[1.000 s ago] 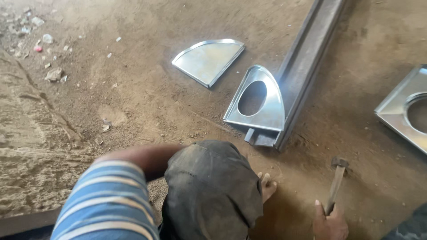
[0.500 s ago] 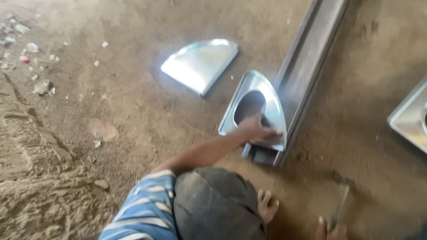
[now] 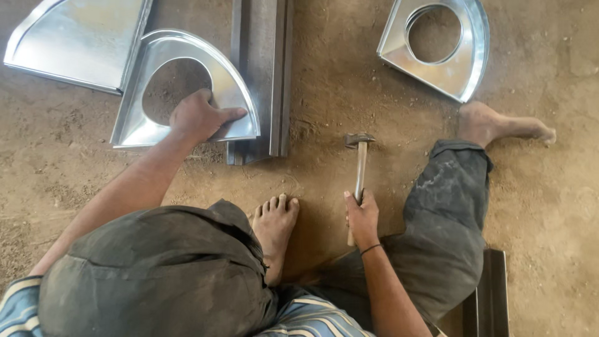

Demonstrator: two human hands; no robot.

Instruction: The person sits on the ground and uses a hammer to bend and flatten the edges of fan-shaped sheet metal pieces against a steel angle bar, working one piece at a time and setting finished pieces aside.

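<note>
The left hand (image 3: 198,117) is pressing down on a holed sheet-metal piece (image 3: 187,87), fingers (image 3: 228,114) spread flat over its lower rim rather than curled around it. The piece is lying on the dirt floor (image 3: 324,93), its right edge resting against a steel channel (image 3: 261,68) just right of those fingers. The right hand (image 3: 362,215) is gripping a hammer (image 3: 360,171), fingers closed around the lower handle.

The hammer's long axis is running nearly straight away from the person, head at the far end, resting on the ground.

Judging risks: the thumb is sitting close to the rim by the channel, so a blow there could catch it. The thin sheet could also skid on loose dirt, and its cut edges look sharp against bare skin.
</note>
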